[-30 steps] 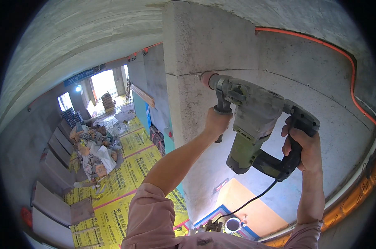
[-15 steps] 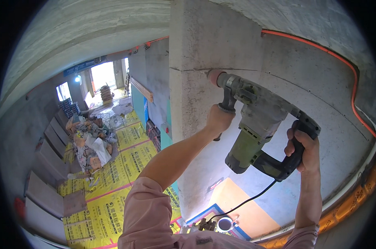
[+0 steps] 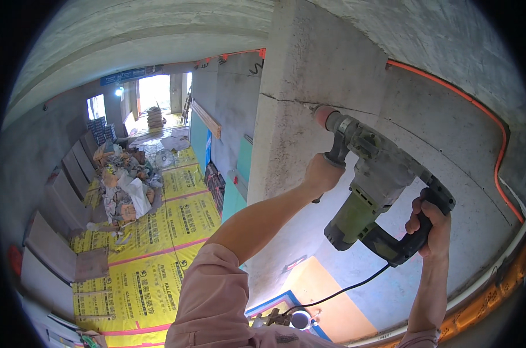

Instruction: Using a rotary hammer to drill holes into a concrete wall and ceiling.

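Observation:
A green and grey rotary hammer drill [image 3: 378, 174] is held up between my two hands, its nose at the concrete wall [image 3: 297, 69] near a dark horizontal line. My left hand [image 3: 325, 173] wraps around the side handle just behind the reddish chuck end. Round the black rear grip my right hand [image 3: 434, 227] is closed. Whether the tip touches the concrete is too small to tell. A black cord [image 3: 341, 290] hangs from the drill's rear handle and runs down to the lower middle.
Orange conduit [image 3: 477, 107] runs along the upper right wall. Yellow protective sheeting [image 3: 149, 278] covers the floor at left, with a heap of rubble and bags [image 3: 126, 188] on it. Grey panels [image 3: 49, 243] lean on the left wall. A round container [image 3: 300, 319] stands below.
The whole view has shifted, so the wall, the drill and both hands appear a little further right and lower. Both hands keep their hold on the drill.

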The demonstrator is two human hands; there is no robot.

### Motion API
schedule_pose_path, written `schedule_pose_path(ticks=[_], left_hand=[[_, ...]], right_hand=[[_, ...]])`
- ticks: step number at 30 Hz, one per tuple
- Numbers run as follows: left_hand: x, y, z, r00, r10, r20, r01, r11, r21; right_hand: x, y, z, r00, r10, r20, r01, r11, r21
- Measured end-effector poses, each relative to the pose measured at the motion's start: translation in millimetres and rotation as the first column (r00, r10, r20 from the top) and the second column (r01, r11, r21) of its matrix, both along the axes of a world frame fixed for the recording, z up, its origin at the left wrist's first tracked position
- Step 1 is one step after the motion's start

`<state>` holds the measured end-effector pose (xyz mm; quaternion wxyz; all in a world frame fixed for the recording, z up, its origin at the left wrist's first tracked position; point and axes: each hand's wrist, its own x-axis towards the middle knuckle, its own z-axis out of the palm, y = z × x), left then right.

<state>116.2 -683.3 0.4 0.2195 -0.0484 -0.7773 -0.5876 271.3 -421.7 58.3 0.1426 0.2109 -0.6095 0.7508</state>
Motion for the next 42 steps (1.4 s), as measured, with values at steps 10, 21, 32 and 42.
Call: schedule_pose_path(ticks=[10, 21, 32, 42], left_hand=[[2, -5, 3, 0.999, 0.001, -0.054, -0.003, 0.999, -0.038], [9, -4, 6, 0.998, 0.025, -0.063, -0.029, 0.998, -0.053], [10, -2, 8, 0.997, -0.011, -0.072, 0.011, 1.0, -0.002], [0, -3, 1, 1.0, -0.021, -0.013, 0.021, 1.0, 0.003]], right_hand=[[1, -2, -2, 0.999, 0.031, -0.028, -0.032, 0.999, -0.026], [1, -2, -3, 1.0, -0.012, -0.026, 0.012, 1.0, -0.006], [8, -6, 3, 0.999, -0.022, -0.028, 0.022, 1.0, 0.01], [16, -13, 8, 0.997, -0.073, -0.033, 0.074, 0.997, 0.036]])
